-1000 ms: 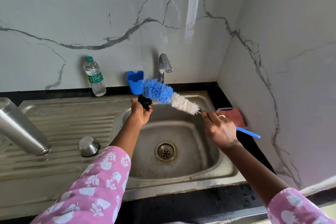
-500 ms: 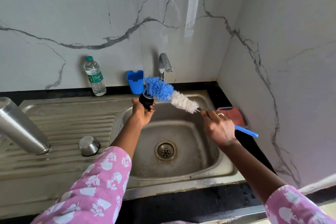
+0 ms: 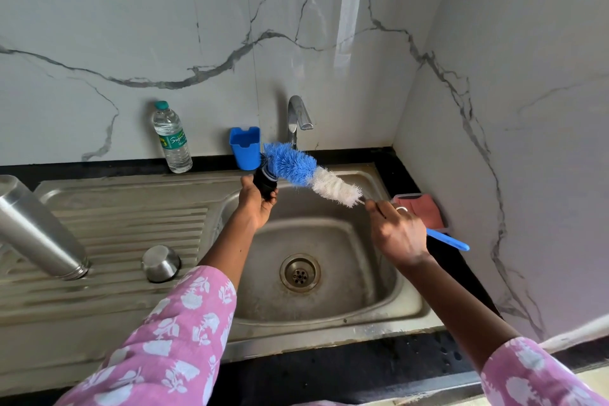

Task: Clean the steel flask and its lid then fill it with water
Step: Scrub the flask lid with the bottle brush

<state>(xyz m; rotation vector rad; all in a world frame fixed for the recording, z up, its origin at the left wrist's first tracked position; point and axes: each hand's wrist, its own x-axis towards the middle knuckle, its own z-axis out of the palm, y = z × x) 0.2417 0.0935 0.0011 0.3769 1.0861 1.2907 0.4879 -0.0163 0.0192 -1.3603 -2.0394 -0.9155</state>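
Left hand (image 3: pixel 255 204) grips black flask lid (image 3: pixel 264 182) above back left corner of sink basin (image 3: pixel 372 273). Right hand (image 3: pixel 400 234) clenched round blue handle of bottle brush (image 3: pixel 296 166); blue bristle tip pressed against lid's top. Steel flask (image 3: pixel 36 231) lies tilted at drainboard's (image 3: pixel 131 217) left edge, open mouth resting on ribs. Steel cap (image 3: pixel 160 263) upside down just beside the mouth. Water bottle (image 3: pixel 173 138), blue holder (image 3: pixel 245 147) and tap (image 3: pixel 296 115) along back edge. Pink cloth (image 3: pixel 425 208) at basin's right edge.
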